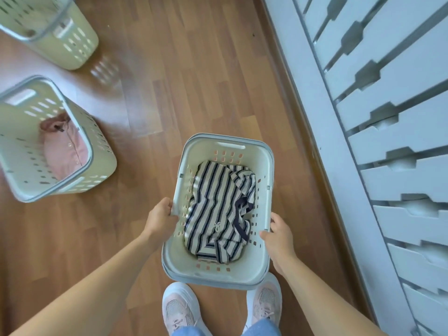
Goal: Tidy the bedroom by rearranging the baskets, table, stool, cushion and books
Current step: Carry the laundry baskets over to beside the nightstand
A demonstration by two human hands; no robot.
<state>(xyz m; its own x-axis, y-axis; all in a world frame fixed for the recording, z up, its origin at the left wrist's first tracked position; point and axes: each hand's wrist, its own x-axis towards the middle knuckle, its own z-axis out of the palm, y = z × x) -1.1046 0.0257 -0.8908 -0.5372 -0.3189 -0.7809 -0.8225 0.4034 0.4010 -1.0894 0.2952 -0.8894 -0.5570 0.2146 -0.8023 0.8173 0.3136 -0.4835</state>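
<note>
Wood-laminate floor [206, 81] fills the bedroom view, with a white drawer unit [388, 122] of notched fronts running down the right edge. A person, seen from above, holds a pale perforated laundry basket [271, 166] by its long sides. The left grip [161, 215] is curled over the left rim, thumb on the outside and fingers hooked inside. The right grip [278, 232] clasps the right rim, with its thumb lying along the inner wall. The basket sits squarely between the two grips, most of its length reaching away from them toward its far handle slot, and its near end covers the toes of pale pink sneakers [180, 309]. A navy-and-cream striped shirt [215, 209] lies crumpled in its bottom, between the grips and touching neither. Blue jeans [189, 332] show at the lower edge. Well apart on the left, a second basket [89, 151] of the same make stands on the floor with a pink garment [63, 151] inside. A third basket [72, 52] stands beyond it in the upper left corner; its contents cannot be made out.
</note>
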